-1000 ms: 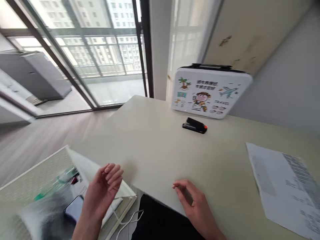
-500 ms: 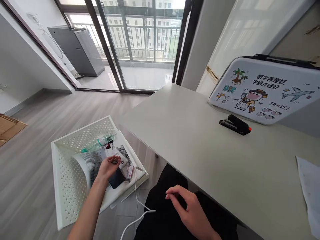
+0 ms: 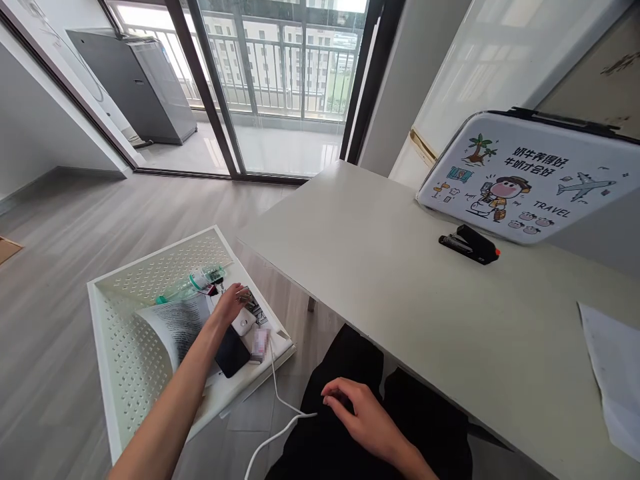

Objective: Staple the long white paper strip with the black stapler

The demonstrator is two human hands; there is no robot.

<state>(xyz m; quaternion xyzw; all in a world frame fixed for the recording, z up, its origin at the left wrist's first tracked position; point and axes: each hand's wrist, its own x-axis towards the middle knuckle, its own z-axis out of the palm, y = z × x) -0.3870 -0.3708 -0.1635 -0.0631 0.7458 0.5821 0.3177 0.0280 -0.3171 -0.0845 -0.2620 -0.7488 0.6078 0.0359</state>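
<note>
My left hand (image 3: 231,303) reaches down into a white perforated basket (image 3: 131,353) on the floor at my left. Its fingers are curled over small items near a white charger block (image 3: 244,323) and a dark phone (image 3: 231,354); what they grip is hidden. A printed sheet (image 3: 176,323) and a green-capped bottle (image 3: 193,284) lie in the basket too. My right hand (image 3: 357,410) rests on my lap on black cloth, fingers loosely bent, holding nothing.
A pale table (image 3: 400,287) stands in front of me with a black stapler (image 3: 469,243), a white cartoon-printed case (image 3: 525,180) leaning on the wall and a paper sheet (image 3: 615,367) at the right. A white cable (image 3: 280,417) runs from the basket.
My view swung left and down from the table to the basket. My left hand went into the basket and slid further toward its far side; my right hand dropped from the table edge to my lap.
</note>
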